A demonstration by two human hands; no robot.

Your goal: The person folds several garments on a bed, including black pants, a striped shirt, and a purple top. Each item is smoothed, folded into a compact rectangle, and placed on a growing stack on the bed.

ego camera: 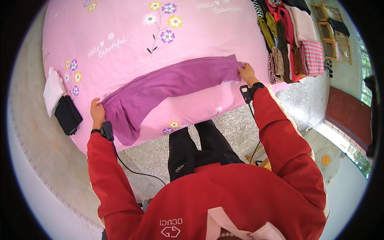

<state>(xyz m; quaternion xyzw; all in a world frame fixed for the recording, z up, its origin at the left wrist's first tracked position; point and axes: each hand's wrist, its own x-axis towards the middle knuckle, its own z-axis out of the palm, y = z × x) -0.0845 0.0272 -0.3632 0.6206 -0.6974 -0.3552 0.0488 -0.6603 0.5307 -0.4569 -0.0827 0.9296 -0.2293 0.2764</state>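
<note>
A pair of purple trousers, folded lengthwise (168,79), lies stretched across the near part of a bed with a pink flowered sheet (126,27). My left hand (97,112) grips its wider end at the left. At the far right, my right hand (247,73) pinches the narrow end, by the cuff. The cloth bows away from me between the hands, and its lower left corner hangs near the bed's edge. Each wrist wears a strap with a small black device and a cable.
Folded white cloth (54,90) and folded black cloth (68,115) lie at the bed's left edge. Rows of folded clothes (285,39), with a striped pink and grey piece (312,58), cover its right side. Wooden shelves (327,33) stand beyond; a fan (326,160) is at the right.
</note>
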